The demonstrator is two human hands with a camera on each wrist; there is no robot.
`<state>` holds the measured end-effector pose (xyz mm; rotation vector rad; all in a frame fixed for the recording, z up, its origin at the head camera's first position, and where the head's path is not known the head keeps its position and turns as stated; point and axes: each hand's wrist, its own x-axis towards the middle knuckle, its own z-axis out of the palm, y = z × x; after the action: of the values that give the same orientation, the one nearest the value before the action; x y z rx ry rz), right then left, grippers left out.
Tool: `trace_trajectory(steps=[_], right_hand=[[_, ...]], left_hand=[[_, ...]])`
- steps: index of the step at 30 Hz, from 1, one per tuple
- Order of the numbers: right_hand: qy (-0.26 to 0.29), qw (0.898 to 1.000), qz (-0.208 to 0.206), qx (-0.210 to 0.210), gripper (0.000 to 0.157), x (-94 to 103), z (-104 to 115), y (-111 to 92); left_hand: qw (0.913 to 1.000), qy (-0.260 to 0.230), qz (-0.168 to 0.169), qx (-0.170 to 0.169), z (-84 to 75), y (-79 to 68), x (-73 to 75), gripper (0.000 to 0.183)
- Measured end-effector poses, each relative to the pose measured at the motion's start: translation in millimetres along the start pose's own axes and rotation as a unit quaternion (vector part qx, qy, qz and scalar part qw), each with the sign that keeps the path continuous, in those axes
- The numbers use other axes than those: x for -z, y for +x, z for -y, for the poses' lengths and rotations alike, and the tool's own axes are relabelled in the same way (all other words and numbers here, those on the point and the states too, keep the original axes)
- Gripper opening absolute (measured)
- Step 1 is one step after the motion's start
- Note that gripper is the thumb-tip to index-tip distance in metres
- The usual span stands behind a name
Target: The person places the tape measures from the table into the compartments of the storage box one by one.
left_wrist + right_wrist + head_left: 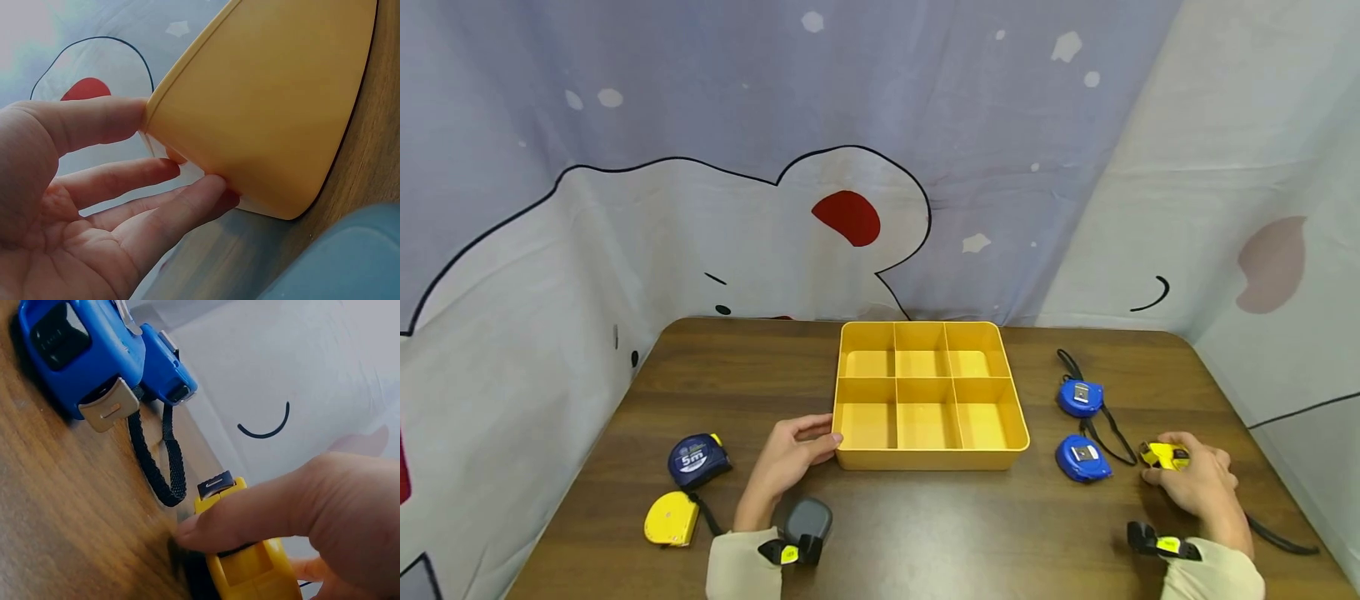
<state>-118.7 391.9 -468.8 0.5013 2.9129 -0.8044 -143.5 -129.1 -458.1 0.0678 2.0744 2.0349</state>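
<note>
A yellow box with six compartments [925, 460] sits at mid-table. My left hand [797, 454] touches its near left corner, thumb at the rim and the other fingers, fairly straight, along the outer wall [269, 94]. At the right side of the table, my right hand [1202, 479] grips a yellow tape measure [1163, 455], with the thumb across it in the right wrist view [250, 572]. To the left of that hand lie two blue tape measures [1082, 458], [1080, 398] with black straps; both also appear in the right wrist view.
Left of the box lie a dark blue tape measure [696, 460] and a yellow one [672, 518]. A grey rounded object [808, 518] is beside my left wrist. A black strap [1281, 537] trails near the right table edge. Printed curtains [737, 225] hang behind the table.
</note>
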Motion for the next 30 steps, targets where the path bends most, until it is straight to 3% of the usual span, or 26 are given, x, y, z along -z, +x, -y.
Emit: trace_trajectory(steps=[7, 12, 20, 30], right_hand=[[-0.002, 1.0, -0.014, 0.023, 0.067, -1.6, 0.1, -0.6], [0.01, 0.999, -0.026, 0.028, 0.064, -0.6, 2.6, -1.7], [0.021, 0.998, -0.042, 0.041, 0.064, 4.3, 7.4, -7.6], [0.028, 0.994, -0.075, 0.075, 0.063, 15.5, 16.5, -14.9]], left_hand=[[0.9999, 0.016, 0.003, -0.003, -11.0, -6.7, -3.5, 0.045], [0.9992, 0.029, 0.022, -0.016, 1.4, -1.3, 1.3, 0.048], [0.9974, 0.046, 0.041, -0.037, 7.9, 1.1, 1.4, 0.047], [0.9971, 0.055, 0.018, -0.049, 11.4, 4.0, -2.7, 0.047]])
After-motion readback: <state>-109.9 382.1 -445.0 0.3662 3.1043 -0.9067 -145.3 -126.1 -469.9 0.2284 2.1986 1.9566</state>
